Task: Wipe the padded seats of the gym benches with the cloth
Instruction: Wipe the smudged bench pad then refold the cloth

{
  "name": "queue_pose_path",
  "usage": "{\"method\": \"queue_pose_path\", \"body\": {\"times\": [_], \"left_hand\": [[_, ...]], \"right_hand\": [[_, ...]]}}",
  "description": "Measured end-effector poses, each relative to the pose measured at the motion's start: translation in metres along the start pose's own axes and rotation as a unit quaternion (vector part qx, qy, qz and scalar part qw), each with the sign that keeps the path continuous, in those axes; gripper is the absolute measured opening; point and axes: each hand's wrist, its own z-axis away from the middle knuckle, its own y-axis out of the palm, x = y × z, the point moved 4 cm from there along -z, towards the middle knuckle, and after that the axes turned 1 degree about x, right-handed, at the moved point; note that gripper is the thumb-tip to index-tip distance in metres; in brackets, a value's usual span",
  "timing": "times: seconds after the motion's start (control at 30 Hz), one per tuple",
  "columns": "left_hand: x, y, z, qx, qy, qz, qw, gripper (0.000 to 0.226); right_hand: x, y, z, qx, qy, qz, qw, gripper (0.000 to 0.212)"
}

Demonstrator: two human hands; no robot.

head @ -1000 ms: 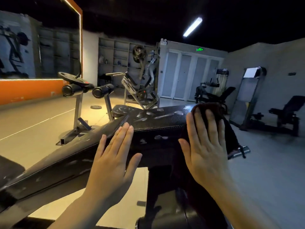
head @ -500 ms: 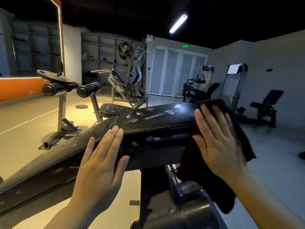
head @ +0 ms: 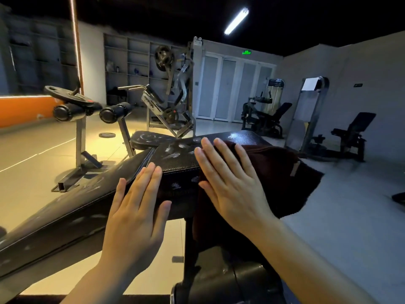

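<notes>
Dim gym, ceiling tube light (head: 236, 21) (edges perhaps warped)

Only 2 hands and forearms of the person are in view. The left hand (head: 135, 218) is bare, with no glove, no ring and no watch on the wrist. The right hand (head: 235, 185) is bare in the same way. Both forearms are uncovered down to the lower edge of the picture, and no sleeve shows. The nails are short and without colour.
</notes>
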Motion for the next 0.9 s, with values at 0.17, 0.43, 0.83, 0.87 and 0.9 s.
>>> {"method": "queue_pose_path", "body": {"times": [0.17,0.43,0.83,0.87,0.9], "left_hand": [[0.003,-0.004,-0.001,0.007,0.010,-0.007,1.000,0.057],[0.005,0.000,-0.001,-0.018,0.017,0.044,0.999,0.053],[0.002,0.007,-0.001,-0.053,0.013,0.043,0.998,0.052],[0.002,0.007,0.000,-0.054,0.014,0.037,0.998,0.053],[0.003,0.006,0.000,-0.056,0.014,0.032,0.998,0.053]], "right_hand": [[-0.034,-0.004,0.029,-0.006,-0.015,0.016,1.000,0.061],[-0.062,0.000,0.052,0.010,0.073,0.000,0.997,0.067],[-0.031,0.004,0.036,0.043,-0.026,0.056,0.997,0.071],[-0.022,0.005,0.030,0.044,-0.047,0.054,0.996,0.071],[-0.011,0.005,0.023,0.040,-0.063,0.046,0.996,0.070]]}}
